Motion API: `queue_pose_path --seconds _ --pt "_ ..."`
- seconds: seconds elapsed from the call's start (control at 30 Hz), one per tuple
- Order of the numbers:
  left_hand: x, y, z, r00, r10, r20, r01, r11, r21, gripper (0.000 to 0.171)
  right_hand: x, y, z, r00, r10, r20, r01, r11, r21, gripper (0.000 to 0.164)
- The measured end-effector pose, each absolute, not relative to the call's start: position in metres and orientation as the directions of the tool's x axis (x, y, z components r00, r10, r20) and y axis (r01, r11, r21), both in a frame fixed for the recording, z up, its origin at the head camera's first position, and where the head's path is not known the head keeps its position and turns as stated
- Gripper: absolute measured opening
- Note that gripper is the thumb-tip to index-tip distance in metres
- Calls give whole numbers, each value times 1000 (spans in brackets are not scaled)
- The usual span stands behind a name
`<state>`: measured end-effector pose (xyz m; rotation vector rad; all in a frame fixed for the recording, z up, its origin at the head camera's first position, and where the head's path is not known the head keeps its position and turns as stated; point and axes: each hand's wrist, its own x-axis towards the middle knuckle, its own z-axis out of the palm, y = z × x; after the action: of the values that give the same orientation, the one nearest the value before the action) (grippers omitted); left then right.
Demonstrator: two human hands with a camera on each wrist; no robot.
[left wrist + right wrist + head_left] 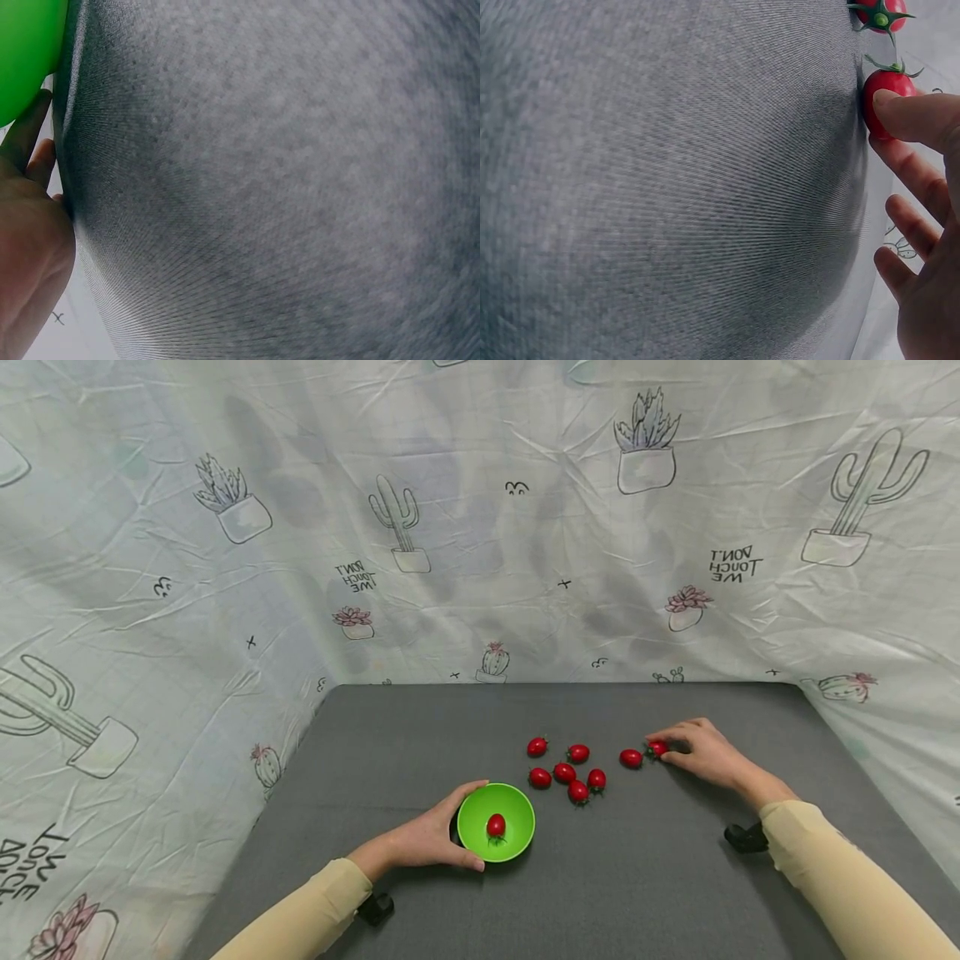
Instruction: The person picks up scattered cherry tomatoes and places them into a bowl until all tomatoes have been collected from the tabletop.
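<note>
Red tomatoes (564, 773) between the hands (429, 840) (707, 753)

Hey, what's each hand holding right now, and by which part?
The right hand pinches a red tomato by its body, thumb against the side. The left hand holds the green bowl around its outer wall.

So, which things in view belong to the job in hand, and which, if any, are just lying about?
Job in hand:
green bowl, held by the left hand
tomato in the bowl
pinched tomato, in the right hand
seven loose tomatoes, probably

Just background:
grey table, underneath
printed sheet, behind
</note>
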<state>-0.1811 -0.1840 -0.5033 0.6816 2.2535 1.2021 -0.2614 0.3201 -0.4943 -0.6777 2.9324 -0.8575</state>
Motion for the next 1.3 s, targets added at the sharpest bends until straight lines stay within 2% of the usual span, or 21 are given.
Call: queue_pose_path --seconds 0.4,0.67,1.3 --pt "-180 -184 -503 -755 630 -181 193 479 856 111 -255 321 -490 -927 -353 127 -364 760 -538 36" --pt "-180 -185 -503 -753 633 -179 202 483 852 112 -252 317 -483 -923 -340 180 -383 759 -526 36" --pt "-180 -185 -503 -749 640 -174 209 476 854 111 -239 282 -448 -875 -412 255 -482 694 -535 34"
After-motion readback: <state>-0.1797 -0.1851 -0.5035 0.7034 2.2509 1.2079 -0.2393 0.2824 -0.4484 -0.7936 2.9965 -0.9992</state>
